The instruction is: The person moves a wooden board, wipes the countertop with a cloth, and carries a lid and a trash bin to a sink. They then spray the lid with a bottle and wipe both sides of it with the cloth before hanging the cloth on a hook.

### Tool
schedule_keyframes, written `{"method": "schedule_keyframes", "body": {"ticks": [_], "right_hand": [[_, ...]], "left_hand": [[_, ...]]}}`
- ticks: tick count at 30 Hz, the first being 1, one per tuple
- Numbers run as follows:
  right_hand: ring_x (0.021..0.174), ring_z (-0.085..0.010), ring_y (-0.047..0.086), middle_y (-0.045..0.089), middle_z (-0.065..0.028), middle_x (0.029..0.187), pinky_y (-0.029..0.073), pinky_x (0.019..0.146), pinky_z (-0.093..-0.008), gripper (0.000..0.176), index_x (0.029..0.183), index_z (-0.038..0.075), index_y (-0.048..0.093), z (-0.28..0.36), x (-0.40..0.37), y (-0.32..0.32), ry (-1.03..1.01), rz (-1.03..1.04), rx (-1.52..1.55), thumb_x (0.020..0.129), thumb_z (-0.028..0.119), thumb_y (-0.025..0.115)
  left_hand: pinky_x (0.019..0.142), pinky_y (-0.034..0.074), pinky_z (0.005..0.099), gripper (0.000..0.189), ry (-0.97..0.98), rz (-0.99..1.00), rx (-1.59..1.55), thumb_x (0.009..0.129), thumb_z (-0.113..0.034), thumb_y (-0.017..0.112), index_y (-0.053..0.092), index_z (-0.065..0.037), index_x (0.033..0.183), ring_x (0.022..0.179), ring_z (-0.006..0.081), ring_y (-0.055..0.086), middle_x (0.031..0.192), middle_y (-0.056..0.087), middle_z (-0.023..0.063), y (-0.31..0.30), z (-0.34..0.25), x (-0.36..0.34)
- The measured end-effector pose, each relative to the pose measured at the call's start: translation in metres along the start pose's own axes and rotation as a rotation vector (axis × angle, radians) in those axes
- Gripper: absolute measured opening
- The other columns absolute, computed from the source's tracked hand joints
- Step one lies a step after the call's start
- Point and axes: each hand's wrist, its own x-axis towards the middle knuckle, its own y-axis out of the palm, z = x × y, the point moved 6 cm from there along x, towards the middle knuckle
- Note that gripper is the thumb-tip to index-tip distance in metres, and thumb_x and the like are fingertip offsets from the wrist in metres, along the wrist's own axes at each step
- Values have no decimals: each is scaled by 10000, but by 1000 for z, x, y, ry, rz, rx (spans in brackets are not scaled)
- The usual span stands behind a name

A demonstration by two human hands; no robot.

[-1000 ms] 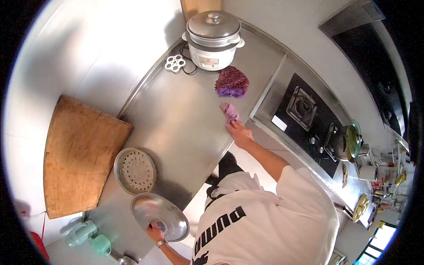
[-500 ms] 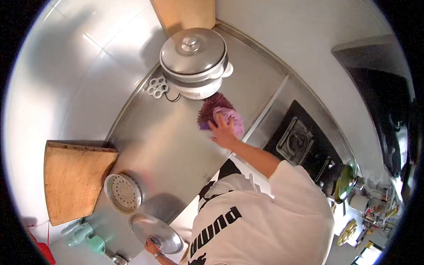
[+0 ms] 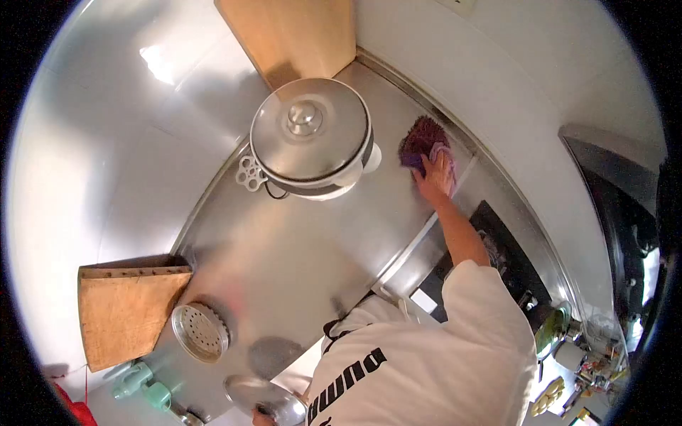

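Observation:
My right hand (image 3: 433, 183) holds a shaggy maroon cleaning cloth (image 3: 423, 136) with a pink-lilac side, pressed on the steel counter (image 3: 305, 248) by the back wall. At the lower edge of the view, my left hand (image 3: 262, 419) grips a shiny metal pot lid (image 3: 244, 390) at its middle, in front of the counter's edge; part of this hand is cut off. Left of my right hand stands a white pot (image 3: 337, 186) under a domed metal lid (image 3: 284, 145). A white trivet-like piece with round holes (image 3: 250, 174) and a dark cord lie beside the pot.
A wooden board (image 3: 298, 35) leans behind the pot. At the left are a wooden block (image 3: 131, 309), a perforated steamer tray (image 3: 201, 332) and green cups (image 3: 158, 395). A black gas stove (image 3: 526, 273) is at the right, with a pan (image 3: 550, 330) beyond it.
My right hand has moved the cloth right and away from me, from in front of the pot toward the back wall. My left hand and the lid have shifted slightly down and right in view.

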Motion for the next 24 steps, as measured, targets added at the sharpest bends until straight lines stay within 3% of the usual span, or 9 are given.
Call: {"method": "schedule_keyframes", "body": {"ticks": [4, 12, 15, 17, 19, 21, 24], "right_hand": [[1343, -343, 228, 295, -169, 1427, 294, 1046, -487, 493, 1278, 196, 512, 37, 89, 12, -22, 2, 8, 811, 322, 606], [1336, -262, 261, 307, -83, 1430, 287, 1044, -508, 544, 1292, 209, 488, 175, 212, 55, -603, 22, -27, 769, 218, 641], [1337, -243, 261, 295, -75, 1435, 297, 1040, -496, 577, 1316, 216, 455, 193, 227, 45, -492, 118, -106, 771, 203, 645], [1325, -241, 279, 340, -53, 1409, 316, 1031, -480, 562, 1308, 210, 463, 184, 233, 60, -466, 71, -119, 773, 182, 633], [1307, -252, 305, 386, -27, 1376, 333, 1021, -467, 546, 1288, 208, 485, 155, 235, 62, -318, -26, -1, 763, 159, 628], [1290, -260, 329, 414, -14, 1353, 337, 1022, -465, 521, 1262, 201, 512, 125, 205, 35, -373, 16, -89, 757, 141, 623], [1267, -269, 350, 409, -32, 1349, 344, 1027, -452, 514, 1258, 194, 522, 57, 154, 22, -194, -54, -93, 757, 125, 613]], "left_hand": [[523, 454, 377, 363, 32, -54, 39, 795, -294, 585, 639, 65, 781, 587, 219, 554, 727, 612, 130, 9, -41, -25], [512, 441, 390, 403, 130, -164, 114, 800, -312, 568, 627, 85, 773, 574, 227, 539, 707, 603, 140, 5, -125, -50], [508, 436, 395, 418, 166, -178, 130, 801, -319, 562, 622, 93, 769, 569, 230, 533, 699, 600, 144, 4, -150, -50], [505, 433, 398, 428, 193, -182, 133, 802, -324, 558, 619, 98, 767, 566, 231, 529, 694, 598, 147, 5, -163, -47], [503, 430, 401, 437, 218, -182, 126, 803, -328, 554, 616, 103, 765, 562, 233, 525, 689, 595, 150, 3, -174, -44], [500, 426, 405, 447, 259, -181, 106, 804, -333, 550, 613, 108, 763, 559, 235, 522, 684, 593, 152, 1, -183, -36], [496, 421, 410, 462, 327, -182, 58, 806, -340, 544, 608, 116, 760, 554, 238, 516, 676, 590, 156, 1, -196, -25]]}}
